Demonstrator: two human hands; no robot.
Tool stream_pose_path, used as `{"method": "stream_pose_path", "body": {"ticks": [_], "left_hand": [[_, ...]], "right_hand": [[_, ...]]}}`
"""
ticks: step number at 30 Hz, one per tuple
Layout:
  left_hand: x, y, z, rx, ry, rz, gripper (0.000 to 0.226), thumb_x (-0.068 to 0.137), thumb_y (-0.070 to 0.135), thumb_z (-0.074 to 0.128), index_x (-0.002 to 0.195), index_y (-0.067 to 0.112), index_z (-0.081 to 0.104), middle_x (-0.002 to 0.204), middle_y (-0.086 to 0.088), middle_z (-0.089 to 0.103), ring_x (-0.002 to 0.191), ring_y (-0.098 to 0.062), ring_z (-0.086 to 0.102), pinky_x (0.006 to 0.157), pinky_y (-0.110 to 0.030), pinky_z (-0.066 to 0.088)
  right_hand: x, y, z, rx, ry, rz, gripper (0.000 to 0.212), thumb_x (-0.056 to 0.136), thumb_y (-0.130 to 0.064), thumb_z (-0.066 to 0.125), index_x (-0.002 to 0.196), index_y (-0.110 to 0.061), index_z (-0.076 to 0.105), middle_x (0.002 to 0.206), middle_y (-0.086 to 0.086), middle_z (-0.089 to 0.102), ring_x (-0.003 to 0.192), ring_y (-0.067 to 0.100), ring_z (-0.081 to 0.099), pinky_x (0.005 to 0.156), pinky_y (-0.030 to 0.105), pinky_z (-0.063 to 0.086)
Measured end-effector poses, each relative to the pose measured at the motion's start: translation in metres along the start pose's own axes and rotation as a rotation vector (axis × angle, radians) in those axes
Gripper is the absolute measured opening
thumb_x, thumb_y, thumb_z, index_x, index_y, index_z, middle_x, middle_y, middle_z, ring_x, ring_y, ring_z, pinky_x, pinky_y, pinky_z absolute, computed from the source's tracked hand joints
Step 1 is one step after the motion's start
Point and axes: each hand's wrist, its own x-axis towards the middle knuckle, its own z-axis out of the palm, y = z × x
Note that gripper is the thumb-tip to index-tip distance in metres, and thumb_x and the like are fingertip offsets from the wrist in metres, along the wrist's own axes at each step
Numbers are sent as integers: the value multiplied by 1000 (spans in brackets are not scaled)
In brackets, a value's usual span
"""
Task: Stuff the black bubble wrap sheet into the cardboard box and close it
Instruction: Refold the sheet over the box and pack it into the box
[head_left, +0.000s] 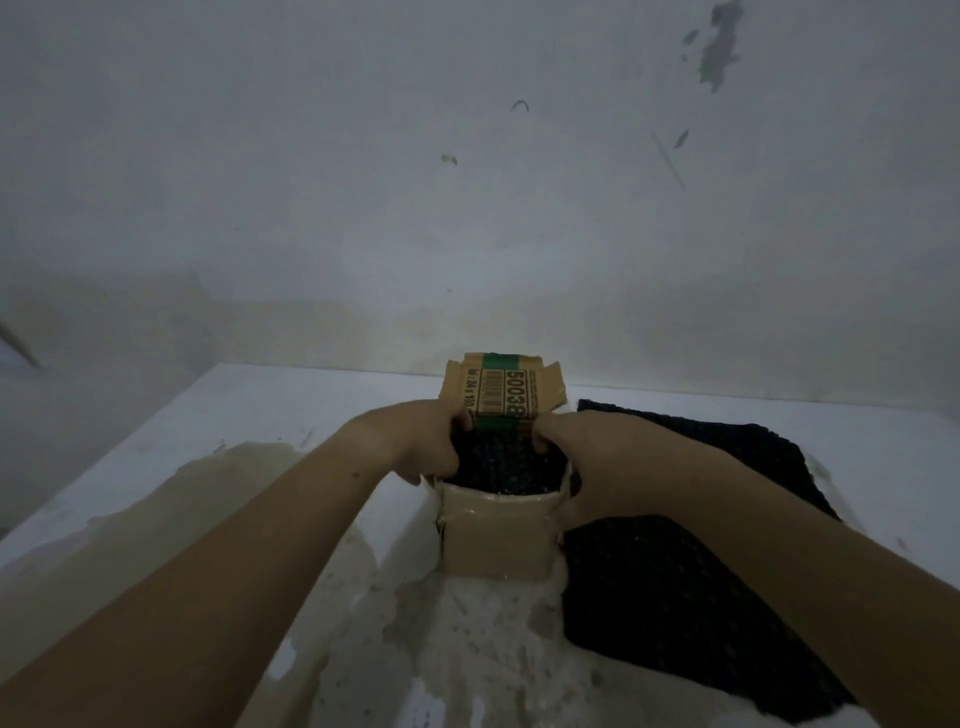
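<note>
A small cardboard box (496, 535) stands open on the white table, its far lid flap (501, 387) upright with a barcode and green stripes. Black bubble wrap (506, 465) fills the box's opening. My left hand (423, 441) is at the box's left rim and my right hand (587, 457) at its right rim, with the fingers of both curled down into the wrap near the base of the lid flap. More black bubble wrap (670, 587) lies spread on the table to the right of the box, partly under my right forearm.
The white table (218, 415) has worn, stained patches (332, 597) at its front and left. A scuffed pale wall (467, 182) rises right behind the table's far edge. The scene is dim.
</note>
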Motion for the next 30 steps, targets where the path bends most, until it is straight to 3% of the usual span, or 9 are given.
{"method": "stream_pose_path", "body": {"ticks": [6,11,14,16,19,22,24,27,30], "left_hand": [[15,15,8,236,113,12,54,83,11,62,133,17,43,85,1,46,69,-11,48,46,-21,36],[9,4,16,71,157,60,50,82,15,60,130,21,45,84,1,54,70,-12,54,48,-22,36],[1,-5,23,-30,263,150,44,90,22,54,133,24,43,84,0,59,68,-14,58,50,-25,38],[-7,-11,27,-119,330,185,41,95,31,48,134,27,40,94,-2,64,71,-17,63,55,-31,46],[-24,-18,36,-214,399,205,47,95,43,47,139,34,33,123,-8,62,88,-19,68,75,-40,56],[-50,-17,55,-182,663,302,42,94,45,53,132,34,38,133,11,48,106,-2,53,78,-23,50],[-74,-7,72,-180,834,464,19,93,36,55,110,34,45,107,20,51,90,1,54,64,-14,43],[-98,17,110,-160,707,612,12,91,29,51,82,31,43,74,11,48,66,-9,51,51,-26,39],[-102,41,151,-190,515,595,11,88,33,49,79,30,43,70,6,49,65,-11,48,53,-31,37]], "right_hand": [[8,5,6,65,-47,0,62,73,-52,73,118,-22,42,84,-6,48,72,11,48,56,29,39],[1,10,7,35,-25,4,64,77,-49,71,126,-23,39,99,0,55,88,19,56,72,38,50],[-7,9,12,4,68,2,61,78,-47,70,127,-24,41,99,-3,55,87,17,55,72,34,49],[-14,8,17,19,171,-30,61,79,-47,70,129,-26,42,107,-5,56,91,15,54,74,32,49],[-32,17,26,122,335,-52,70,77,-60,68,135,-32,40,127,-13,51,107,9,53,84,24,48],[-60,39,40,181,431,13,71,77,-66,62,137,-38,37,135,-19,46,116,1,48,92,17,42],[-83,57,55,223,427,88,70,76,-68,60,136,-43,35,132,-26,42,113,-8,41,91,10,34],[-115,84,82,282,376,224,69,77,-65,64,136,-43,36,128,-26,39,111,-8,38,90,8,30],[-143,108,108,245,337,339,68,78,-57,68,135,-33,42,133,-16,45,115,2,44,94,16,35]]}}
